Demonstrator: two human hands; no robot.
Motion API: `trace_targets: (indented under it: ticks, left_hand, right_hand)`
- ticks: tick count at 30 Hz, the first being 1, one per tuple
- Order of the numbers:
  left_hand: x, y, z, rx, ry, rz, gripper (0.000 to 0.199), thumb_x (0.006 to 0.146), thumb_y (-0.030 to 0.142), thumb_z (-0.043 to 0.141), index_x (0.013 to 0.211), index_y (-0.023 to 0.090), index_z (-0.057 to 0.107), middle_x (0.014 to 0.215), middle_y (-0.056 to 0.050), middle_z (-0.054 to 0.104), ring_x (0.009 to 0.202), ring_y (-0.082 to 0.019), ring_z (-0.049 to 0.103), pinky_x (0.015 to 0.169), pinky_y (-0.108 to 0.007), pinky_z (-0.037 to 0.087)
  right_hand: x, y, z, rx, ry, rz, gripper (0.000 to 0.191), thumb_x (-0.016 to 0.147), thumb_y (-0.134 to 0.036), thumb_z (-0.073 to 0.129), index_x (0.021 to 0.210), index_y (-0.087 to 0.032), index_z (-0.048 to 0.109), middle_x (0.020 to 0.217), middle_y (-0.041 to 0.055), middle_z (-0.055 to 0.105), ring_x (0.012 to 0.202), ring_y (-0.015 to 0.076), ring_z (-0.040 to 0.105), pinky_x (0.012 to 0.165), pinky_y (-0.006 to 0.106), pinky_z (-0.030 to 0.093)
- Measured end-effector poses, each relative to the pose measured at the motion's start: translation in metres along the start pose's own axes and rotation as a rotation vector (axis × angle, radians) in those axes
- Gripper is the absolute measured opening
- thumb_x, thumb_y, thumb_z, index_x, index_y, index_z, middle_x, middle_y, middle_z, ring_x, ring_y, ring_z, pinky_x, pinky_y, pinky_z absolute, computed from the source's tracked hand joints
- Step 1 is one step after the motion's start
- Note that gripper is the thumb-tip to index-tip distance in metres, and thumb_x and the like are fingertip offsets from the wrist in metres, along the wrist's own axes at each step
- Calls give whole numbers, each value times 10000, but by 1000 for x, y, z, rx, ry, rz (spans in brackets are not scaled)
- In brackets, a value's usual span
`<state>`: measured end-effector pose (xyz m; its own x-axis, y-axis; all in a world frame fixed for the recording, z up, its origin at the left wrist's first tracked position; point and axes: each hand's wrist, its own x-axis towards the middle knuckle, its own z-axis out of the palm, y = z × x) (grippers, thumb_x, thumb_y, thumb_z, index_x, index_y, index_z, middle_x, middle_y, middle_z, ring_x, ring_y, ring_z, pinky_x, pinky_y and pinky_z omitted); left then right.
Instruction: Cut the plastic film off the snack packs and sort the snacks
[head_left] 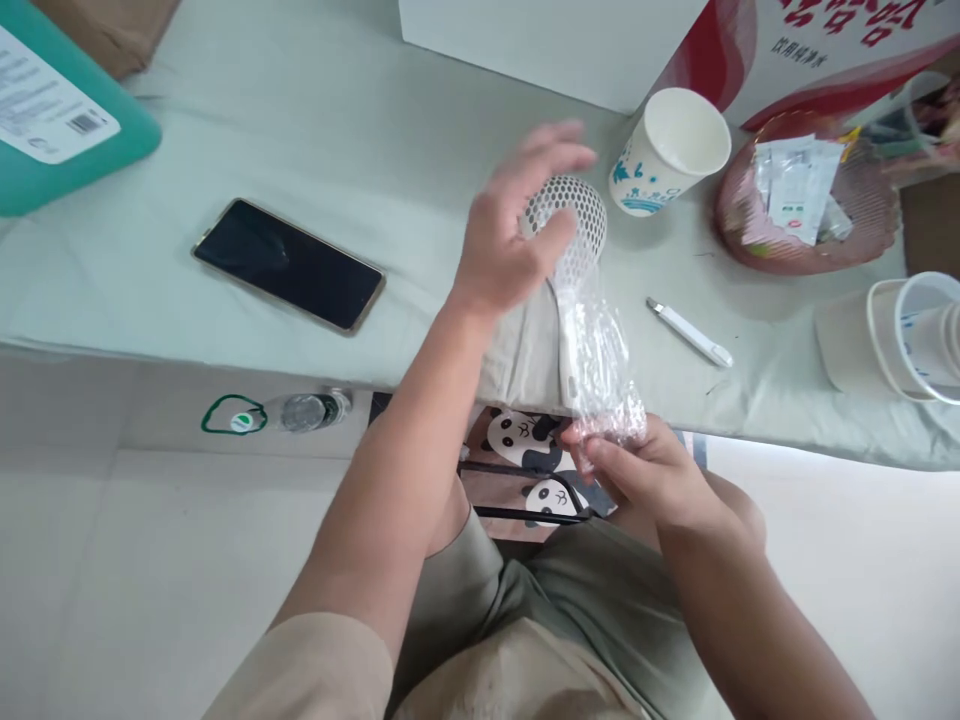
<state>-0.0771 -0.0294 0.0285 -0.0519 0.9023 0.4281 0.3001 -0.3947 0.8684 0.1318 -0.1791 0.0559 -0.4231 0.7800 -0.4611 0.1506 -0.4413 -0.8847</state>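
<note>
A white slotted ladle [589, 205] with a round, perforated head lies at the table's front edge, its handle toward me. Clear plastic wrap [604, 355] covers the handle and part of the head. My left hand [517, 225] is over the left side of the head, fingers spread and curved, with the thumb across the holes; whether it touches is unclear. My right hand [637, 465] pinches the crumpled lower end of the wrap just past the table edge.
A black phone [289, 265] lies left on the table [420, 130]. Right of the ladle are a paper cup [667, 155], a white cutter [690, 333], a pink basket [874, 210] with sachets and white containers [859, 335]. A green jug [127, 125] stands far left, a white box [540, 40] behind.
</note>
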Motion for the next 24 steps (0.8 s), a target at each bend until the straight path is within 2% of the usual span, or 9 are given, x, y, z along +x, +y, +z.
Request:
trace_targets:
  ticks: [2, 4, 8, 11, 13, 16, 18, 21, 24]
  left_hand:
    - [-9, 20, 2, -61, -244, 20, 317, 985, 349, 500, 1192, 334, 740, 1305, 32, 724, 1547, -294, 415, 1241, -551, 344]
    - [-18, 35, 7, -119, -460, 17, 332, 994, 297, 475, 1127, 312, 778, 1220, 36, 769, 1508, -288, 474, 1276, -557, 287]
    - [-28, 48, 18, -198, -725, -33, 321, 1005, 379, 529, 1166, 245, 772, 1308, -6, 752, 1502, -293, 480, 1332, -543, 153]
    - [-29, 49, 23, -210, -792, -38, 469, 914, 537, 677, 1278, 246, 722, 1380, -30, 715, 1510, -302, 464, 1333, -514, 138]
    - [-27, 48, 25, -178, -802, -30, 519, 853, 519, 754, 1288, 237, 715, 1321, -43, 741, 1417, -289, 557, 1294, -480, 248]
    - [-26, 46, 29, -125, -810, -28, 321, 864, 278, 715, 1175, 211, 758, 1122, -36, 793, 1136, -223, 699, 1091, -381, 465]
    - [-26, 44, 31, -129, -825, -47, 245, 862, 160, 638, 1059, 188, 782, 1029, -32, 800, 1018, -189, 716, 976, -330, 504]
    - [-24, 43, 33, -198, -879, -103, 161, 858, 163, 641, 927, 167, 787, 1016, -42, 785, 971, -166, 706, 916, -298, 506]
    - [-21, 44, 30, -375, -1038, -216, 117, 854, 246, 696, 886, 156, 765, 967, -45, 768, 889, -149, 695, 821, -271, 517]
  right_hand:
    - [2, -1, -1, 92, 72, -53, 377, 819, -553, 805, 935, -193, 802, 602, 4, 624, 543, 123, 568, 546, 285, 514]
    - [4, -6, -2, 183, 96, -126, 310, 829, -515, 809, 940, -226, 805, 588, -15, 591, 528, 110, 538, 544, 278, 492]
    - [5, -26, -7, 307, 102, -325, 220, 874, -472, 764, 1031, -322, 799, 636, -28, 596, 470, 95, 470, 545, 292, 472]
    - [2, -43, -15, 302, 72, -435, 261, 916, -489, 695, 1157, -404, 747, 650, -36, 598, 434, 101, 450, 525, 302, 462]
    - [0, -53, -23, 286, 94, -454, 304, 923, -483, 689, 1223, -441, 703, 627, -45, 597, 418, 105, 471, 501, 292, 456]
    - [-3, -65, -37, 200, 140, -353, 433, 897, -551, 715, 1312, -457, 637, 589, -58, 635, 388, 120, 503, 461, 279, 441]
    - [-4, -71, -46, 107, 169, -251, 587, 863, -643, 711, 1393, -426, 582, 575, -53, 662, 370, 133, 511, 430, 274, 417]
    - [-2, -74, -61, 12, 250, -155, 772, 813, -705, 714, 1472, -353, 519, 547, -45, 668, 347, 147, 511, 400, 269, 389]
    - [3, -69, -75, -34, 339, -108, 911, 788, -705, 734, 1542, -294, 428, 513, -50, 650, 337, 157, 498, 380, 263, 364]
